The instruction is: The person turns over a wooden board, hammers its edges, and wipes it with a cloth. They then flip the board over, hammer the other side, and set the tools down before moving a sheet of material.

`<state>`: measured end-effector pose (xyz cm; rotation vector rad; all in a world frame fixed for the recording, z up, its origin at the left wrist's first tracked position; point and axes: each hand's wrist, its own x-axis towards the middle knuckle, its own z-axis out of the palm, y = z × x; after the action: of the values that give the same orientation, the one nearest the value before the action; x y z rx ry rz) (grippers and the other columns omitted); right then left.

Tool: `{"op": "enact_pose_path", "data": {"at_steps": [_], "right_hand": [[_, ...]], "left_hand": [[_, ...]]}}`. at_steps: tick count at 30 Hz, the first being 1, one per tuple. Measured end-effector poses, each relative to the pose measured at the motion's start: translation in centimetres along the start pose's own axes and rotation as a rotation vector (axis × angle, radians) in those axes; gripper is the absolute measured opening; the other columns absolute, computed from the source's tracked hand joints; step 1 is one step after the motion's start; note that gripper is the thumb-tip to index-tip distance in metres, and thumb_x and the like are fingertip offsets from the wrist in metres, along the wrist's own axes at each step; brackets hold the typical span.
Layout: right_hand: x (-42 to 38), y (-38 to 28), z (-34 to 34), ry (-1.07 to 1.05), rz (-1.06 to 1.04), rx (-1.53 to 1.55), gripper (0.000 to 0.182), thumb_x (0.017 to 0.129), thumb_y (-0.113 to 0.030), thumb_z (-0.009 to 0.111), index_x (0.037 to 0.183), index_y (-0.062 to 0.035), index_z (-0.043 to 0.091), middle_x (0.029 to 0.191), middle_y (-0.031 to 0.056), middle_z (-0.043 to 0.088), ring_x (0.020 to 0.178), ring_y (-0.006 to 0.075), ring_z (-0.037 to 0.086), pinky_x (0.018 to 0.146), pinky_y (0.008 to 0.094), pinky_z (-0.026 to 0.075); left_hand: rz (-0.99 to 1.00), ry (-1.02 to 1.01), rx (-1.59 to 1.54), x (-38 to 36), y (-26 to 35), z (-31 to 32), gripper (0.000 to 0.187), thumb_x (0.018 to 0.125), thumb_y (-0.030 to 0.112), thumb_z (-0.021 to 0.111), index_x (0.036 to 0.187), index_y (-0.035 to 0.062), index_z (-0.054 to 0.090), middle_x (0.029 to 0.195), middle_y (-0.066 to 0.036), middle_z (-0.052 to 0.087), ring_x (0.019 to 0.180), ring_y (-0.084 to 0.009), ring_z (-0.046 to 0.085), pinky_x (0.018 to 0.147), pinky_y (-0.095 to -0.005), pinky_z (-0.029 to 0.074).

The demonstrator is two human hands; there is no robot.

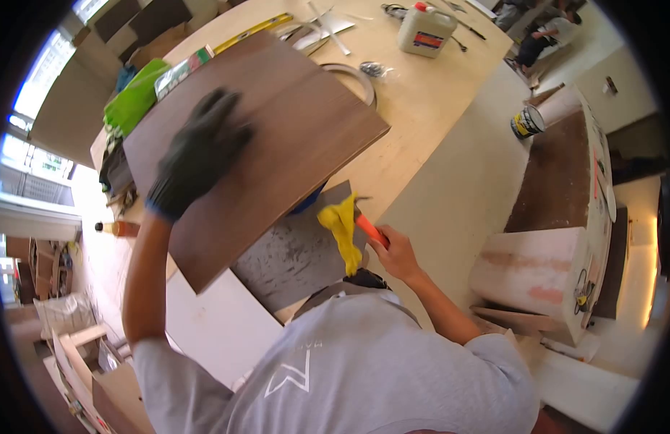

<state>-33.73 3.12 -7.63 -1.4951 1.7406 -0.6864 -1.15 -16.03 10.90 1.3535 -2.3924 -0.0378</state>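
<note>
A large brown wood-grain board (291, 108) lies at a slant over the workbench. My left hand (201, 155), in a dark glove, is on its upper face with fingers stretched out, slightly blurred. In my right hand (398, 254), bare and closed, is an orange-handled tool (369, 230) with a dark tip. A limp yellow cloth-like piece (342, 224) hangs at the tool's head, near my waist. Under the board's near edge show a smeared grey sheet (299, 253) and a bit of something blue (306, 202), mostly hidden.
On the pale workbench (436, 123) stand a white jug (427, 30) with a red cap and a yellow spirit level (254, 33). A green bag (136, 98) lies past the board's left edge. To the right are a paint can (527, 122) and, farther off, another person (555, 36).
</note>
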Motion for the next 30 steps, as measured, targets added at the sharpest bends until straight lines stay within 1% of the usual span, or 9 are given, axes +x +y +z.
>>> {"op": "enact_pose_path", "data": {"at_steps": [5, 7, 11, 15, 17, 20, 24, 27, 30], "right_hand": [[2.3, 1.5, 5.7, 0.024, -0.167, 0.117, 0.026, 0.086, -0.010, 0.066, 0.109, -0.0018, 0.058, 0.089, 0.0191, 0.065, 0.079, 0.0367, 0.064, 0.070, 0.0389, 0.050], [1.8, 1.4, 6.6, 0.013, -0.145, 0.183, 0.027, 0.085, -0.008, 0.067, 0.109, -0.0017, 0.056, 0.088, 0.0182, 0.065, 0.078, 0.0343, 0.064, 0.070, 0.0385, 0.050], [0.5, 1.8, 5.7, -0.066, -0.084, 0.273, 0.026, 0.084, -0.007, 0.068, 0.107, -0.0018, 0.055, 0.081, 0.0153, 0.063, 0.073, 0.0279, 0.063, 0.068, 0.0369, 0.049], [-1.0, 2.1, 4.9, -0.146, -0.062, 0.250, 0.024, 0.084, -0.008, 0.069, 0.104, -0.0019, 0.057, 0.080, 0.0144, 0.063, 0.070, 0.0262, 0.062, 0.068, 0.0346, 0.049], [-1.7, 0.3, 2.6, -0.107, -0.117, 0.237, 0.024, 0.083, -0.009, 0.070, 0.104, -0.0028, 0.060, 0.082, 0.0145, 0.064, 0.071, 0.0257, 0.062, 0.068, 0.0335, 0.049], [-3.2, 0.1, -0.1, 0.027, -0.215, 0.199, 0.027, 0.085, -0.009, 0.069, 0.110, -0.0032, 0.063, 0.084, 0.0132, 0.065, 0.072, 0.0235, 0.062, 0.068, 0.0328, 0.049], [-3.6, -1.0, -6.8, 0.279, -0.186, 0.153, 0.030, 0.087, -0.009, 0.067, 0.116, -0.0007, 0.062, 0.086, 0.0129, 0.065, 0.074, 0.0201, 0.062, 0.069, 0.0308, 0.050], [-1.9, -2.5, -11.1, 0.417, -0.259, 0.119, 0.033, 0.089, -0.008, 0.065, 0.121, -0.0013, 0.061, 0.087, 0.0133, 0.065, 0.072, 0.0193, 0.060, 0.068, 0.0300, 0.049], [0.4, -5.3, -13.9, 0.512, -0.476, -0.029, 0.037, 0.091, -0.004, 0.063, 0.128, -0.0033, 0.059, 0.086, 0.0132, 0.064, 0.069, 0.0200, 0.058, 0.066, 0.0303, 0.048]], "left_hand": [[0.231, 0.002, -0.149, -0.3, 9.2, -1.3, 0.040, 0.089, 0.028, 0.063, 0.120, 0.0040, 0.062, 0.122, -0.022, 0.061, 0.107, -0.0396, 0.062, 0.095, -0.0456, 0.049], [0.210, -0.791, 0.027, -3.7, 13.2, -2.3, 0.043, 0.092, 0.035, 0.060, 0.124, 0.0051, 0.060, 0.112, -0.021, 0.065, 0.105, -0.0378, 0.061, 0.093, -0.0418, 0.048], [-0.423, -0.858, -0.138, -11.6, 14.2, 6.9, 0.046, 0.087, 0.042, 0.064, 0.110, 0.0031, 0.063, 0.102, -0.021, 0.067, 0.086, -0.0392, 0.065, 0.078, -0.0492, 0.052], [-0.449, -0.258, -0.420, -15.3, 10.8, 17.8, 0.031, 0.088, 0.032, 0.061, 0.106, 0.0070, 0.067, 0.093, -0.022, 0.068, 0.089, -0.0392, 0.067, 0.074, -0.0482, 0.053], [-0.508, -0.278, -0.533, -16.0, 10.8, 20.0, 0.026, 0.090, 0.028, 0.058, 0.104, 0.0072, 0.066, 0.092, -0.023, 0.067, 0.088, -0.0391, 0.066, 0.074, -0.0490, 0.052], [-0.427, -0.506, -0.327, -14.2, 13.0, 13.1, 0.016, 0.092, 0.019, 0.056, 0.100, 0.0085, 0.065, 0.089, -0.019, 0.068, 0.086, -0.0366, 0.067, 0.073, -0.0488, 0.051], [-0.215, -0.116, -0.426, -10.5, 13.1, 1.1, 0.015, 0.092, 0.020, 0.063, 0.105, 0.0145, 0.068, 0.089, -0.009, 0.069, 0.074, -0.0253, 0.067, 0.066, -0.0366, 0.053], [-0.209, 0.091, -0.529, -2.2, 10.3, -6.0, 0.018, 0.095, 0.010, 0.057, 0.110, 0.0063, 0.067, 0.094, -0.010, 0.070, 0.080, -0.0163, 0.067, 0.075, -0.0305, 0.053], [0.152, 0.268, -0.351, 7.0, 7.1, -3.7, 0.018, 0.095, 0.012, 0.059, 0.109, 0.0037, 0.067, 0.096, -0.011, 0.069, 0.084, -0.0166, 0.066, 0.076, -0.0304, 0.053]]}}
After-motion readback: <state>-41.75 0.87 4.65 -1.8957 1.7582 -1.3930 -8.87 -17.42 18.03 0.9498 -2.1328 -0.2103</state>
